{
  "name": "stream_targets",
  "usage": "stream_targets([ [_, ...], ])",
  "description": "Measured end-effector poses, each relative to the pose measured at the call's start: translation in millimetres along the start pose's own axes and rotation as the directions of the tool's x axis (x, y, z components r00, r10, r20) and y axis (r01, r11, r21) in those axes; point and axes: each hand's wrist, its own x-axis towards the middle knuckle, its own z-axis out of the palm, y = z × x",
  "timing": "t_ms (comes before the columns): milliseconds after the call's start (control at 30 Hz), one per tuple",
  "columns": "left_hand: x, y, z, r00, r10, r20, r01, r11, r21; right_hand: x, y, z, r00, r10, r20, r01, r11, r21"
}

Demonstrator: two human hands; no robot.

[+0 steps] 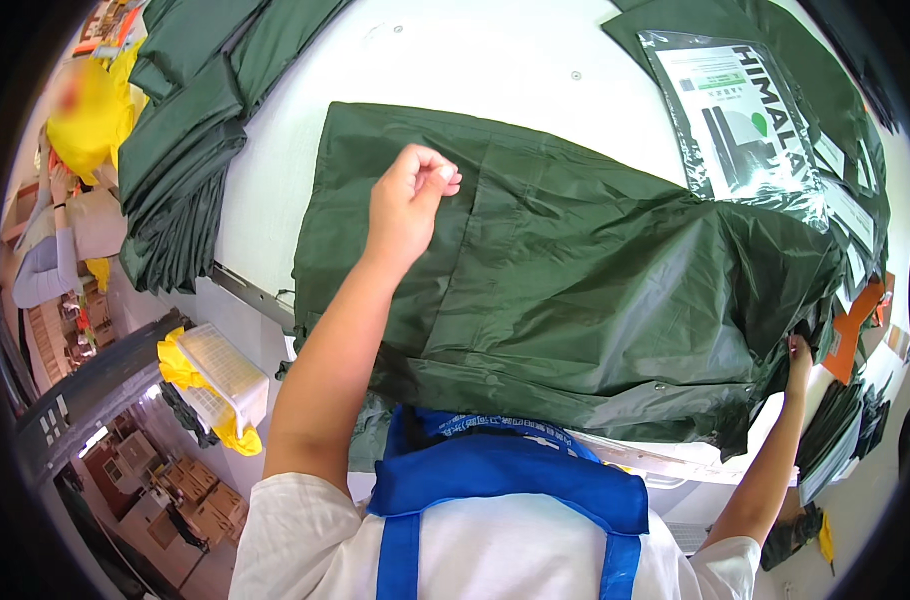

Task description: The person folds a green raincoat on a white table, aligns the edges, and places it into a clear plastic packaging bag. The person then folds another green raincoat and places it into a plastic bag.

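White bench (495,60) fills the middle of the room, its near edge running just in front of the wearer's blue apron (515,490). Nearest on it lies a dark green garment (575,270), its long axis stretching left to right, its near border close along the bench's edge, with small round snaps there.

At the garment's right end, low down, the right hand (798,355) touches the cloth; most of its fingers are hidden in the dark folds (little more than the thumb shows), so I cannot tell whether they are clamped. From this hand nearly all the cloth extends leftward. Farther out, the left hand (407,195) is over the garment's flatter left part, fingers curled together against the thumb, nothing visible in them; whether they brush the fabric is unclear. The right hand is clearly nearer the bunched end, the left nearer the far left corner.

Beyond the far edge, bare bench gives open room. To the right, a clear packet with a printed card (740,115) lies against the garment, hemming that side. To the left, past a bare strip, a heap of folded green cloth (190,130) droops over the side.
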Motion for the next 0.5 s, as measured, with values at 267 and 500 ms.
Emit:
stream_targets([
  [267, 48, 32, -114, 0.939, 0.221, -0.264, 0.025, 0.722, 0.692, -31, -8, -30, 0.889, 0.276, -0.365, -0.18, 0.944, 0.277],
  [500, 85, -1, -127, 0.893, -0.394, -0.219, 0.443, 0.854, 0.274, -2, -244, -46, 0.965, 0.217, -0.147, -0.021, 0.623, 0.782],
])
